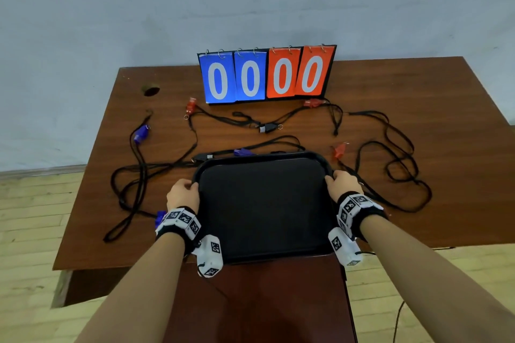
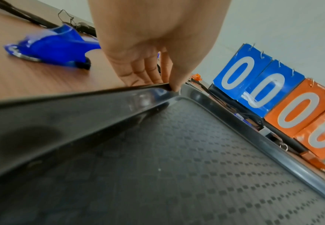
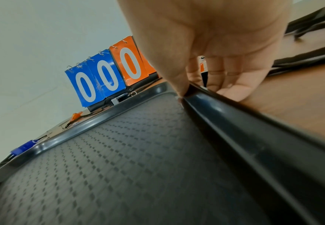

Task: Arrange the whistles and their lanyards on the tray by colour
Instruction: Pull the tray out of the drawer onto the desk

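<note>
Whistles on tangled lanyards (image 1: 398, 164) lay scattered before a scoreboard (image 1: 266, 75). Both hands, left (image 1: 182, 194) and right (image 1: 344, 183), gripped the tray (image 1: 264, 159) by its side rims.

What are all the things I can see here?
Tray: one, black, nothing on it, near edge of the table.
Red whistles: three, far left, by the scoreboard, right of the tray.
Blue whistles: three, far left, behind the tray, by the left wrist.
Black whistles: two, and, both behind the tray.
Lanyards: several, black, tangled over the table.
Scoreboard: one, blue and orange, all zeros, far edge.
Table: one, brown.
Left hand: grips the tray's left rim.
Right hand: grips the right rim.
</note>
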The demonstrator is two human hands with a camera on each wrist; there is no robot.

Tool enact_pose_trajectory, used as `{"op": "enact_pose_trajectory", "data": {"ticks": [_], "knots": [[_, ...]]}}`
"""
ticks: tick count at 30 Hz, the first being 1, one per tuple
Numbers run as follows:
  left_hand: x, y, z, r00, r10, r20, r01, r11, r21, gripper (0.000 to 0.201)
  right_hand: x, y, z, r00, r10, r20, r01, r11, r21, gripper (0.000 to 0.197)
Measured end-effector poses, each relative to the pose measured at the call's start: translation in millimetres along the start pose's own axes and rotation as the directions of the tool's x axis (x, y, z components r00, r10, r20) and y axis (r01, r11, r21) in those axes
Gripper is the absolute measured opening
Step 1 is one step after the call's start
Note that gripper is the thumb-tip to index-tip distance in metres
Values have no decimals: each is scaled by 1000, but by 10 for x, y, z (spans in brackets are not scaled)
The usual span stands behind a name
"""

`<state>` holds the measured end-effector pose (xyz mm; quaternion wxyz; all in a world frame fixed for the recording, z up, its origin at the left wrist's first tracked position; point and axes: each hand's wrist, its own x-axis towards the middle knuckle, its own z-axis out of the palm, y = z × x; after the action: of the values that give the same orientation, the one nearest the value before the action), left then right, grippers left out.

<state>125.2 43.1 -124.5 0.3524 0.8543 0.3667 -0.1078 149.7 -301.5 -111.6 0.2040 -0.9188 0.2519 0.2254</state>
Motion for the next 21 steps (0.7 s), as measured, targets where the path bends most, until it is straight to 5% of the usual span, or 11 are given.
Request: {"op": "enact_pose_trajectory", "data": {"ticks": [13,21], "knots": [[197,122,-105,999,29,39,-30,999,26,32,15,-232,-90,991,17,-130,-40,983,-180,40],[378,337,-195,962,251,-103,-251,968,19,24,142,-916,-162,870,-465,-163,474,881,16,17]]}}
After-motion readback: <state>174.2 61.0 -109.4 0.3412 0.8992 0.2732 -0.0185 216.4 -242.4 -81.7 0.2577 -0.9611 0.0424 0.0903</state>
